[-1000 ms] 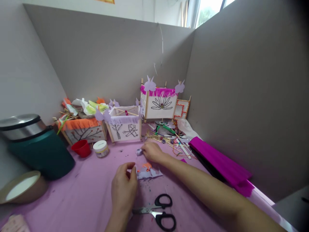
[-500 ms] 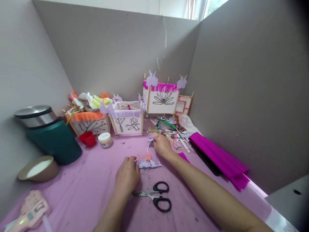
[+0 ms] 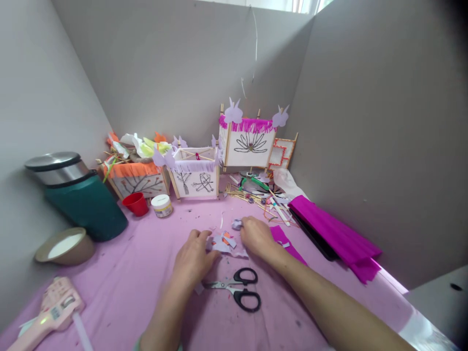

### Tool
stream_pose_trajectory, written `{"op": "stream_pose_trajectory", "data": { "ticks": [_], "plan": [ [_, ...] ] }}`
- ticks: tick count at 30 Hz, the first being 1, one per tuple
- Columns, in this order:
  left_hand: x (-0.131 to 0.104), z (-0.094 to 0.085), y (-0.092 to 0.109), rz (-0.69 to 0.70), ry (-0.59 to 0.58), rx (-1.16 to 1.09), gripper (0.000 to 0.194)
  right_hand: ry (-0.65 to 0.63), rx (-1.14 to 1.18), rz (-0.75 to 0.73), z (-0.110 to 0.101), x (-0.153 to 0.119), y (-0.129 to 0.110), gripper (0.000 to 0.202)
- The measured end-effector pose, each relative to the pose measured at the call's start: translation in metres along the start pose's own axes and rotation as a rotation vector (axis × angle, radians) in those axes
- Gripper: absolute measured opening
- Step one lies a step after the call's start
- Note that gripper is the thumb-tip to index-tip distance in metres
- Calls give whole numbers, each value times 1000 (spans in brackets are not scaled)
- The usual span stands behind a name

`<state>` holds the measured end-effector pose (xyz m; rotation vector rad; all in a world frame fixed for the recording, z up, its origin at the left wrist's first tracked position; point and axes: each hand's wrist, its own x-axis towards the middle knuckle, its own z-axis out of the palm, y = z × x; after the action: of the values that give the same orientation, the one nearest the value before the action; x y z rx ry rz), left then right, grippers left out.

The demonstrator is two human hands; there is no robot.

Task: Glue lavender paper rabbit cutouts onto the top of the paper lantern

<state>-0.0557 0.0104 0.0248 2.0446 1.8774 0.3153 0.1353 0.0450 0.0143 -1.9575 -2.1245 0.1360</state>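
My right hand (image 3: 258,237) is closed, its fingertips pinching a crumpled lavender paper scrap (image 3: 237,224) just above the table. My left hand (image 3: 193,256) rests with thumb and fingers apart at the left edge of a small pile of lavender paper scraps (image 3: 221,243). Among them lies an orange paper scrap (image 3: 228,238). Nearer to me are scissors with black handles (image 3: 237,288), their blades partly apart and pointing left. A strip of magenta paper (image 3: 288,246) lies partly behind my right wrist.
At the back stand decorated paper lanterns (image 3: 197,184) on stick frames. To the left are a green tumbler (image 3: 86,204), red cup (image 3: 136,204), white jar (image 3: 161,205), bowl (image 3: 66,246) and pink glue gun (image 3: 54,312). Sticks (image 3: 243,193) and folded magenta paper (image 3: 332,239) lie right.
My right hand has drawn back toward me with the lavender scrap. My left thumb has spread away from the fingers, beside the pile. The camera view has tilted down a little.
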Motion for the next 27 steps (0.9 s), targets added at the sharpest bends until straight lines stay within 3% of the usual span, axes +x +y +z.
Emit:
{"op": "stream_pose_trajectory", "data": {
  "ticks": [3,5,8,12,17,23,27],
  "plan": [
    [-2,2,3,94,-37,28,34,73,34,-57,1,-3,-12,29],
    [-3,1,3,87,-23,81,27,131,29,-57,-4,-2,-16,35],
    [-4,-3,2,55,-6,157,35,205,26,-154,-11,-4,-15,36],
    [-5,-5,3,65,-27,189,37,173,7,-370,-6,-12,-15,10],
    [-8,-3,3,47,26,161,43,120,1,-387,4,-17,-21,9],
    [-5,1,0,40,184,125,58,423,163,-453,-4,-19,-21,8],
    [-6,0,3,9,192,128,61,401,97,-509,-5,-18,-20,13]
  ]
}}
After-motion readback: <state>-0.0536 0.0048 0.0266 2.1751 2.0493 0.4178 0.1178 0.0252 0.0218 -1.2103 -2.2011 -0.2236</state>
